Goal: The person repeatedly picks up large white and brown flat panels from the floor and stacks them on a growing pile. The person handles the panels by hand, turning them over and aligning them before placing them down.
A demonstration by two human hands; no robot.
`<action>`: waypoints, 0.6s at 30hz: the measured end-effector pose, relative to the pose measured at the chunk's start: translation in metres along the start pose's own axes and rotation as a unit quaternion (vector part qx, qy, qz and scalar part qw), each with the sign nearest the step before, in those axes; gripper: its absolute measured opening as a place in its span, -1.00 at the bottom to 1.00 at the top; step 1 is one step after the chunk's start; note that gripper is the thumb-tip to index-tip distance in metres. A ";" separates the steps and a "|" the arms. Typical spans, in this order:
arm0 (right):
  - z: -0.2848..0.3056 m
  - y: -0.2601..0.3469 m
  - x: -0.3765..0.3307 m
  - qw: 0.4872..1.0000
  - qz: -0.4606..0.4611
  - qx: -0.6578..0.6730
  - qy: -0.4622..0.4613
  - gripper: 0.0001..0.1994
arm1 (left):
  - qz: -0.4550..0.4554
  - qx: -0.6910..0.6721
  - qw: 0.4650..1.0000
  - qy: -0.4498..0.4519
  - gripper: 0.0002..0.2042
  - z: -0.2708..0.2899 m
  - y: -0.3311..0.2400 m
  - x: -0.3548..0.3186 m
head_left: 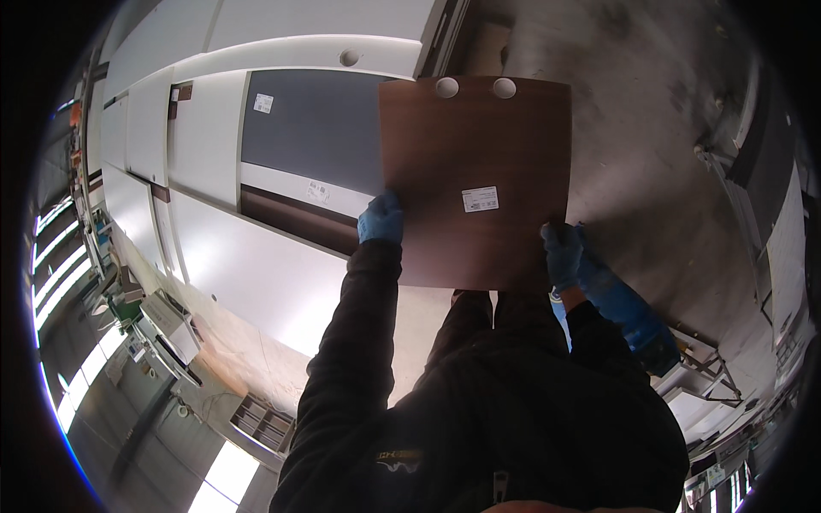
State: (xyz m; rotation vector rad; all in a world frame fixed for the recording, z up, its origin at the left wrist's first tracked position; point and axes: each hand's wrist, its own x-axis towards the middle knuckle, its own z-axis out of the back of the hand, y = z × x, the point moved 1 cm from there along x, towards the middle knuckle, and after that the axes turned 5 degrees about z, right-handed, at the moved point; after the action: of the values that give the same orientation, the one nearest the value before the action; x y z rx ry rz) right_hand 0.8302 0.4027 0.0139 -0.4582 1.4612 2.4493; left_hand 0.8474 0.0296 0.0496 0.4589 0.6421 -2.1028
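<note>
A dark brown wood-grain panel (470, 145) is held up in front of my body, with two round holes by its far edge and a white printed label (481, 199) near its middle. My left hand (381, 220), in a blue glove, is closed on the panel's left edge. On the right edge, lower down, my gloved right hand (563, 256) grips the panel too. Some fingers of both hands are hidden behind or around the board. To the left, a dark grey panel (316, 120) with a label lies among white boards, partly covered by the brown panel.
White panels (248, 256) are spread in stacks along my left, one with a round hole (349, 57). Concrete floor (633, 145) runs along the right. A long blue object (624, 312) is just beyond my right hand. A small compartmented rack (262, 421) stands at lower left.
</note>
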 end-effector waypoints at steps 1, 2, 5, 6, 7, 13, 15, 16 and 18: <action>0.000 -0.001 0.002 0.999 0.025 -0.027 -0.001 -0.65 | -0.011 0.057 0.998 0.017 -0.52 0.010 -0.003 -0.006; -0.001 -0.001 0.003 0.997 0.052 -0.054 0.000 -0.64 | -0.035 0.107 0.993 0.019 -0.52 0.021 -0.005 -0.013; -0.005 -0.005 0.003 0.998 0.031 -0.052 0.029 -0.58 | -0.084 0.095 0.991 -0.029 -0.70 0.051 0.009 -0.042; -0.007 -0.006 0.003 0.998 0.036 -0.041 0.026 -0.58 | -0.151 0.070 0.986 -0.030 -0.75 0.062 0.017 -0.047; -0.010 -0.007 0.002 0.998 0.041 -0.030 0.024 -0.57 | -0.197 0.003 0.977 -0.085 -0.82 0.067 0.026 -0.054; -0.023 -0.021 -0.010 0.999 0.046 -0.004 0.007 -0.58 | -0.348 0.173 0.920 -0.052 -0.80 0.079 0.078 -0.042; -0.028 -0.029 -0.014 0.997 0.075 -0.004 0.006 -0.58 | -0.328 0.247 0.912 0.003 -0.81 0.081 0.087 -0.033; -0.034 -0.033 -0.018 0.994 0.111 -0.003 0.006 -0.58 | -0.330 0.280 0.901 0.020 -0.81 0.082 0.090 -0.029; -0.042 -0.039 -0.026 0.990 0.133 -0.012 0.033 -0.59 | -0.299 0.291 0.907 0.061 -0.80 0.084 0.094 -0.023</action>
State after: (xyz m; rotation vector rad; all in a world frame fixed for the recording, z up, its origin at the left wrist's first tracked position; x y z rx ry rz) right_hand 0.8744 0.3821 -0.0258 -0.3735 1.6156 2.6820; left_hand 0.9306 -0.0518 0.1034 0.8051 0.2083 -2.8827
